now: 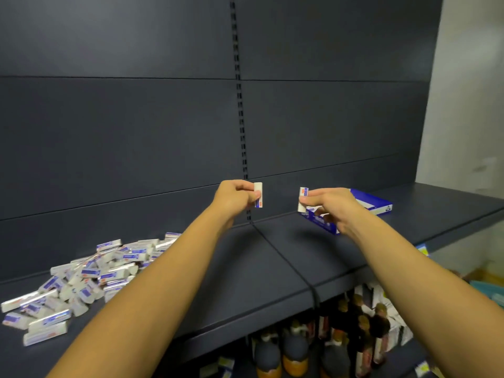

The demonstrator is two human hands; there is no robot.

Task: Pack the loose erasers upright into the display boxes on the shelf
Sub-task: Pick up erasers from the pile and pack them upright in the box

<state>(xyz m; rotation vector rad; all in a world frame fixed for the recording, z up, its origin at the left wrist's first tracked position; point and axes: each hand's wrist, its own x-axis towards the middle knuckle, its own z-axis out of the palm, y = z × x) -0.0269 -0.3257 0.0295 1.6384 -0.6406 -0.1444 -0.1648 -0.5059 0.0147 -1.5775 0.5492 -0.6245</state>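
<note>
Both my hands are up over the shelf (272, 257), one eraser each. My left hand (234, 196) pinches an eraser (258, 195) between thumb and curled fingers: long axis vertical, plain white end up, printed sleeve end down. My right hand (331, 204) pinches a second eraser (302, 200) at its fingertips: long axis near vertical with a slight tilt, sleeve end up, white end down. So the two point opposite ways. They sit at about the same height, apart, with a clear gap of dark back panel between them.

The blue display box (373, 203) lies on the shelf behind and under my right hand, mostly hidden by it; only the blue back wall and right corner show well, plus part of the front wall below my wrist. Can't tell how full it is. The right-hand eraser hangs just off the box's left end, above shelf level.

The loose eraser pile (84, 276) is at far left on the same shelf, a jumbled heap with long axes every which way, mostly lying flat, a few right at the front lip.

Open room: bare shelf between pile and box, crossed by a panel seam (283, 257) running front to back. More bare shelf right of the box out to the end. Bottles (297, 353) stand on the level below the front edge.
</note>
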